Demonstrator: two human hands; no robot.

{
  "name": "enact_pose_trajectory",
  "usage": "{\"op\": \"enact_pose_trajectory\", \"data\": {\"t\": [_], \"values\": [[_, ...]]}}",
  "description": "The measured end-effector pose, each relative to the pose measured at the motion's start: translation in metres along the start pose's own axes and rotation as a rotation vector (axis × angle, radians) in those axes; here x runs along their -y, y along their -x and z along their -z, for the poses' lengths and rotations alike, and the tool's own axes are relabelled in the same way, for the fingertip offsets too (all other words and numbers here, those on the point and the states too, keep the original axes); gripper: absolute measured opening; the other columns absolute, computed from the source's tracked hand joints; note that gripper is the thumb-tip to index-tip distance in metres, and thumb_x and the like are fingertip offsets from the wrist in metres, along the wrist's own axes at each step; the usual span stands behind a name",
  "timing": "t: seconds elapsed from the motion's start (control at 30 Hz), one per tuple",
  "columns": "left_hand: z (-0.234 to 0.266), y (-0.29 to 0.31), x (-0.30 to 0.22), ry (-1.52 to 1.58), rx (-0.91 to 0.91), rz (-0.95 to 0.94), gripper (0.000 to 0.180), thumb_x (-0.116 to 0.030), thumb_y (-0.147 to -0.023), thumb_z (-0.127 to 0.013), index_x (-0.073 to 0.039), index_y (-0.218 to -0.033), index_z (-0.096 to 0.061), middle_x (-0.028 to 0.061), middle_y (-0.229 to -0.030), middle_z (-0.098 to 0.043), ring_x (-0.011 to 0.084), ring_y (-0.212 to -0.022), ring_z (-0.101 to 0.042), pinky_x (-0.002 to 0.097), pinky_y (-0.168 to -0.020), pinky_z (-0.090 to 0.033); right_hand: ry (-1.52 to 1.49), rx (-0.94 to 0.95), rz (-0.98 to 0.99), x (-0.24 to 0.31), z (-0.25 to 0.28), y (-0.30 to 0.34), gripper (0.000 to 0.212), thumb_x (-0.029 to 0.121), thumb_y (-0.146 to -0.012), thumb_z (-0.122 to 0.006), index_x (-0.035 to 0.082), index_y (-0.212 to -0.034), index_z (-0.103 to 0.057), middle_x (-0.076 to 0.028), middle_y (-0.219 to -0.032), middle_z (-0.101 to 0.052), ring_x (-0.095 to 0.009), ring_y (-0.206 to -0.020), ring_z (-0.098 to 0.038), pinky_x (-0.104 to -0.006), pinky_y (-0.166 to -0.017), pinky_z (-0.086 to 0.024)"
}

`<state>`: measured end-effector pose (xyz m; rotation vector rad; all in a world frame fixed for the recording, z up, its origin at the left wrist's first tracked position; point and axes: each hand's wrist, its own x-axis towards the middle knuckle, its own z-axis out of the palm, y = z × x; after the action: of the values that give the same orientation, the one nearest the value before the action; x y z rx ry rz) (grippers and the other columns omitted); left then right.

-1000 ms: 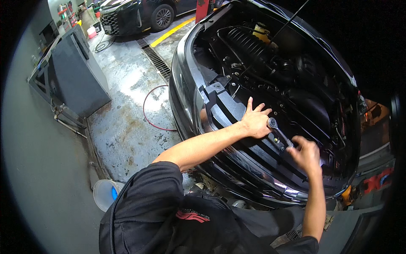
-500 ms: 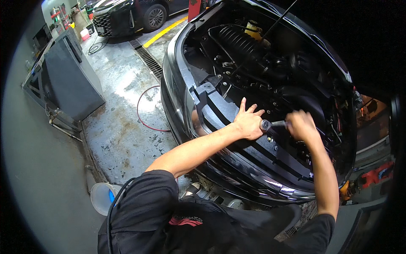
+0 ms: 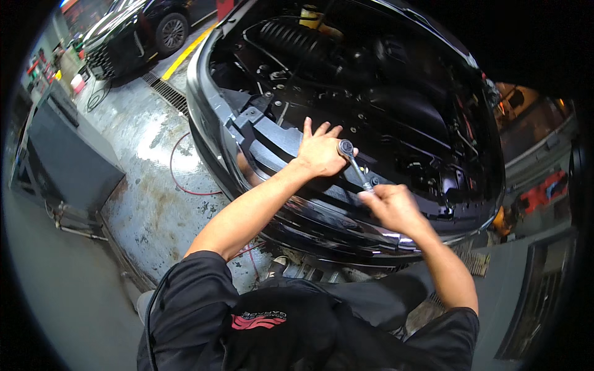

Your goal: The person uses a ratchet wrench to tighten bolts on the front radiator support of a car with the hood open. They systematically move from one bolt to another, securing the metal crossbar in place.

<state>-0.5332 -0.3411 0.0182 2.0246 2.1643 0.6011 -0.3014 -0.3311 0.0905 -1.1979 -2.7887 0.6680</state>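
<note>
My right hand [image 3: 396, 209] is closed round the handle end of a metal ratchet wrench [image 3: 357, 168]. The wrench's round head points away from me, beside the thumb side of my left hand [image 3: 322, 153]. That hand rests on the dark plastic cover [image 3: 272, 137] along the car's front, its fingers spread toward the engine bay. Whether its thumb touches the ratchet head I cannot make out. Whatever lies beneath the head is hidden. A small bolt [image 3: 375, 180] shows on the panel just right of the handle.
The car's open engine bay [image 3: 396, 105] stretches beyond my hands, with a ribbed black hose [image 3: 291, 37] at its far left. On the floor left of the bumper lie a red hose [image 3: 175, 176] and a drain grate [image 3: 164, 91]. Another dark car [image 3: 133, 37] stands behind.
My right hand has swung the ratchet handle toward me, from pointing right to pointing down and right. My left hand stays on the cover. The whole view has shifted.
</note>
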Motion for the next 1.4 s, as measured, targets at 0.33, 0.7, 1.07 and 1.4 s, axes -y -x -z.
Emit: {"op": "enact_pose_trajectory", "data": {"t": [0.33, 0.7, 1.07, 1.4], "values": [[-0.003, -0.001, -0.001, -0.043, -0.035, -0.047, 0.053, -0.058, -0.103, -0.040, -0.023, -0.129, -0.071, 0.0096, -0.157, -0.044, 0.0328, -0.150, -0.031, 0.0663, -0.121, -0.008, 0.518, 0.193, 0.055, 0.000, 0.069, -0.063, 0.024, 0.030, -0.081, -0.078, 0.007, -0.086, -0.078, -0.018, -0.093, -0.075, -0.032, -0.092, -0.073, -0.0436, -0.080, -0.058], [0.000, -0.028, 0.018, -0.041, 0.226, -0.065, 0.063, -0.063, -0.102, -0.040, -0.021, -0.145, -0.057, 0.0095, -0.166, -0.028, 0.0345, -0.155, -0.017, 0.0674, -0.120, 0.001, 0.739, -0.284, 0.437, -0.024, 0.064, -0.154, 0.016, 0.024, -0.083, -0.070, 0.015, -0.094, -0.077, -0.003, -0.105, -0.072, -0.024, -0.114, -0.061, -0.0437, -0.093, -0.046], [0.007, -0.013, -0.010, -0.105, 0.009, 0.000, 0.059, -0.062, -0.103, -0.040, -0.019, -0.128, -0.071, 0.0095, -0.152, -0.052, 0.0325, -0.145, -0.041, 0.0742, -0.115, -0.001, -1.051, 0.270, -0.133, 0.036, -0.046, 0.014, 0.037, 0.030, -0.103, -0.060, -0.007, -0.105, -0.062, -0.011, -0.073, -0.070, -0.015, -0.053, -0.067, -0.0292, -0.050, -0.056], [0.013, -0.018, 0.025, -0.224, 0.226, -0.201, 0.055, -0.058, -0.105, -0.032, -0.028, -0.144, -0.058, 0.0090, -0.167, -0.026, 0.0354, -0.154, -0.019, 0.0709, -0.119, -0.004, 0.473, 0.480, 0.020, -0.019, 0.071, -0.089, 0.017, 0.017, -0.083, -0.071, 0.002, -0.091, -0.077, -0.015, -0.081, -0.075, -0.025, -0.072, -0.075, -0.0382, -0.064, -0.059]]}}
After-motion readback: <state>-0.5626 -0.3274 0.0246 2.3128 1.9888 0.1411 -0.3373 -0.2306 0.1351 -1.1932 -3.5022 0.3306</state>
